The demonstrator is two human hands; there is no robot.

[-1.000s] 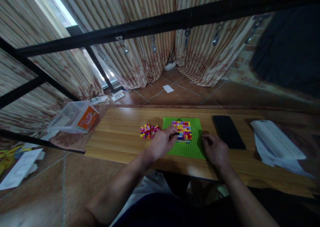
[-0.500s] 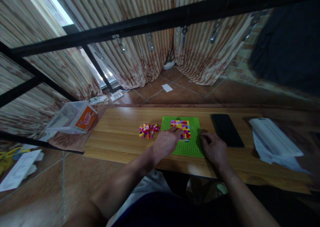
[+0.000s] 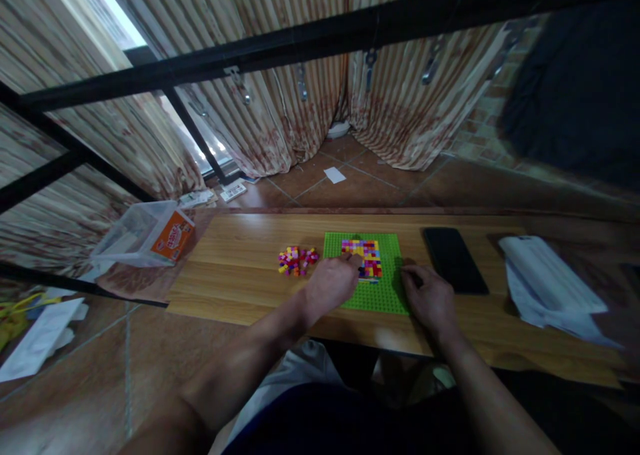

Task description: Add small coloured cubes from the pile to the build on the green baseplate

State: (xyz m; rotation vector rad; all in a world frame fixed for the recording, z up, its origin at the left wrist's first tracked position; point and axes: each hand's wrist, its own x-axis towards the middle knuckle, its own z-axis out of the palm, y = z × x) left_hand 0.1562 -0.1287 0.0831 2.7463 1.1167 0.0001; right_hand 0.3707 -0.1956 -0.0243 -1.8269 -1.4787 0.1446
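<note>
A green studded baseplate lies on the wooden table, with a block of small multicoloured toy bricks set on it. My left hand reaches over the plate's left side, its fingers closed at the left part of the brick block. Whatever is between those fingertips is hidden. At the plate's right edge, my right hand rests with curled fingers, thumb and fingertips closed on the edge. Left of the plate sits a loose pile of small bricks, mostly pink, red and yellow.
On the wooden table, a black phone-like slab and a white plastic-wrapped pack lie to the right. A clear plastic bin with an orange label stands on the floor at left. A black metal rail crosses beyond the table.
My left hand has shifted very slightly at the brick block, its fingers still closed there. My right hand stays at the plate's right edge.
</note>
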